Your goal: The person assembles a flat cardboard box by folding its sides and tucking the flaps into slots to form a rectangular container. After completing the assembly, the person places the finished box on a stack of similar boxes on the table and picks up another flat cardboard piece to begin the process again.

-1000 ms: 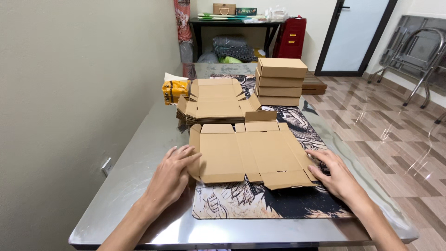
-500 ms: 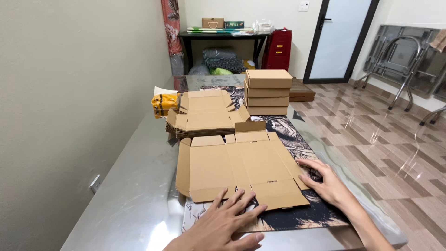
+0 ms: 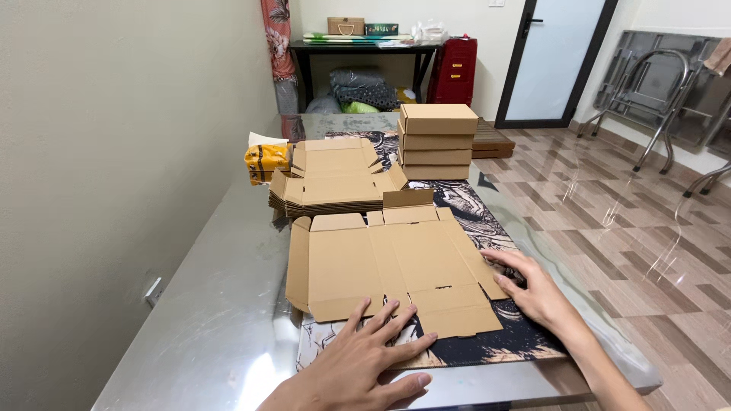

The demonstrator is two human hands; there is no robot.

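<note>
A flat, unfolded brown cardboard box blank (image 3: pixel 388 262) lies on a dark printed mat (image 3: pixel 502 342) on a steel table (image 3: pixel 221 320). My left hand (image 3: pixel 365 361) rests palm down, fingers spread, on the blank's near edge. My right hand (image 3: pixel 533 293) lies flat at the blank's right edge, fingertips touching its side flap. Neither hand grips anything.
Behind the blank sits a stack of flat box blanks (image 3: pixel 335 179), then a stack of folded brown boxes (image 3: pixel 436 141). A yellow packet (image 3: pixel 266 160) lies at the far left by the wall. Folding chairs (image 3: pixel 655 99) and a red cabinet (image 3: pixel 454 70) stand beyond, on the tiled floor.
My left hand has slid from the blank's left edge to its near edge. The right hand stays at the right flap. The view has shifted slightly.
</note>
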